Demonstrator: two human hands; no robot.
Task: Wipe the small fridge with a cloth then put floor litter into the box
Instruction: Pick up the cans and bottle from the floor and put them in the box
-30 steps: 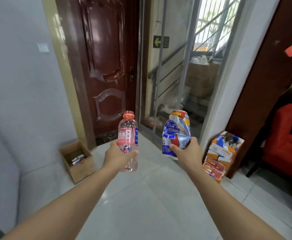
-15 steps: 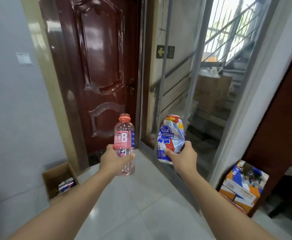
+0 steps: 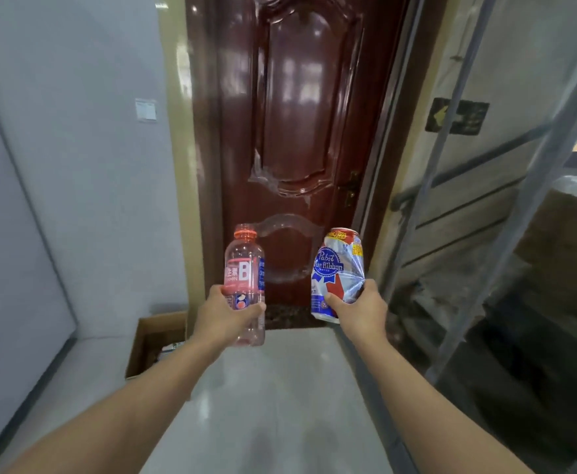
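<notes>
My left hand (image 3: pixel 223 318) grips an empty pink plastic bottle (image 3: pixel 245 270) with a pink cap, held upright at chest height. My right hand (image 3: pixel 358 311) grips a crumpled blue, white and red beer can (image 3: pixel 335 268), also upright. Both are held out in front of a dark red door. An open cardboard box (image 3: pixel 150 331) stands on the floor low left of my left hand, against the wall; my left forearm hides part of it. Something shiny lies inside it. The fridge and cloth are not in view.
A glossy dark red door (image 3: pixel 293 131) fills the middle ahead. A pale wall (image 3: pixel 75 165) with a light switch (image 3: pixel 146 109) runs on the left. To the right are a metal-framed glass partition (image 3: pixel 451 213) and a stairwell. The pale tiled floor (image 3: pixel 263 405) lies below.
The view has swung left and moved closer to the door and the cardboard box. The orange carton stack at the right has left the view. Both hands keep holding the bottle and can.
</notes>
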